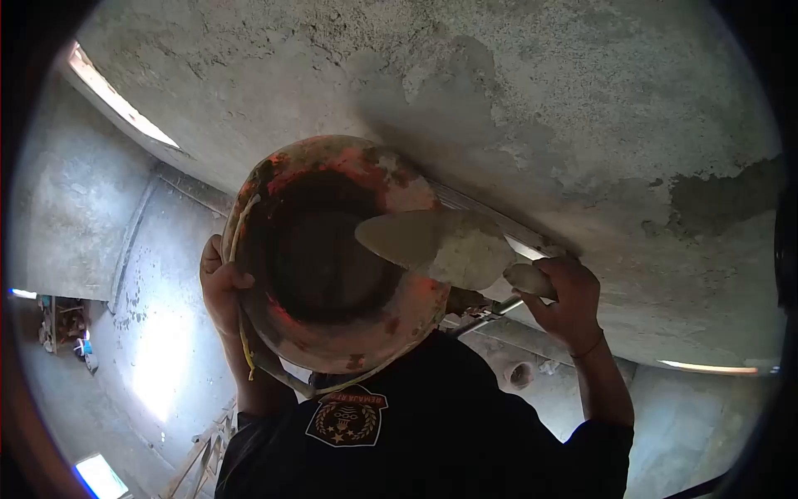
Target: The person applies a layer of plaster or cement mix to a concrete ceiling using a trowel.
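My left hand is closed on the left rim of a round bucket, whose red surface is smeared with grey material. The bucket's mouth faces the camera and its inside is dark. Its wire handle runs along the lower left side. In my right hand is the handle of a trowel, with the fingers wrapped round it. The long rounded blade is coated in grey material and lies across the right part of the bucket's mouth. Whether the blade touches the rim I cannot tell.
A rough grey wall with darker damp-looking patches spans the top and right. Wooden pieces stand at the lower left, and stored items sit at the far left. A round object shows beyond my right forearm.
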{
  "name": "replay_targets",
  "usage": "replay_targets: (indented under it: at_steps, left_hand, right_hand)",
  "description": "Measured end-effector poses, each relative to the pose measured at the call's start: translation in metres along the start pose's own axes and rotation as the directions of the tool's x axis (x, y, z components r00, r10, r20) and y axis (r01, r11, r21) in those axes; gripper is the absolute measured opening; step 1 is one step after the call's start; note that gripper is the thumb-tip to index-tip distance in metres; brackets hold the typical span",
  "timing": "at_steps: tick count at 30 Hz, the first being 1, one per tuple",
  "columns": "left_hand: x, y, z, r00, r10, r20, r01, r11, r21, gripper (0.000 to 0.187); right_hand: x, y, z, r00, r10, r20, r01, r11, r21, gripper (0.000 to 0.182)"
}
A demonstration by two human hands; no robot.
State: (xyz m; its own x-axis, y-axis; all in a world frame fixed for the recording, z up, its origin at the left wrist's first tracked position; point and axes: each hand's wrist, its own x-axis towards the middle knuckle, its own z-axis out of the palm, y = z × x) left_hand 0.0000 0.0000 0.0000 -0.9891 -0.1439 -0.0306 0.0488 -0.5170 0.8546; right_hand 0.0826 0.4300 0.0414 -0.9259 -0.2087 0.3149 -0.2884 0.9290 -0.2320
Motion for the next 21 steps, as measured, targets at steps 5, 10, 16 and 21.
replay_targets:
  at_steps: [5, 10, 16, 21]
  left_hand:
    - [-0.002, 0.008, 0.022, 0.992, 0.014, -0.125, -0.009, 0.999, 0.045, 0.022]
    - [-0.001, 0.003, 0.014, 0.998, 0.012, -0.058, -0.013, 1.0, -0.011, 0.022]
    - [0.004, 0.003, 0.004, 0.999, 0.01, -0.035, -0.01, 1.0, 0.015, 0.023]
    - [0.0, 0.008, 0.023, 1.0, 0.0, -0.031, 0.0, 1.0, 0.007, 0.023]
  right_hand:
    - [-0.001, 0.001, -0.012, 0.998, 0.005, -0.07, -0.011, 0.997, -0.083, 0.04]
    - [-0.005, 0.008, -0.022, 0.993, 0.0, -0.116, -0.011, 0.996, -0.093, 0.042]
    - [-0.006, 0.008, -0.043, 0.99, 0.015, -0.138, -0.026, 0.997, -0.076, 0.043]
    - [-0.014, 0.008, -0.066, 0.987, 0.046, -0.155, -0.06, 0.994, -0.087, 0.044]
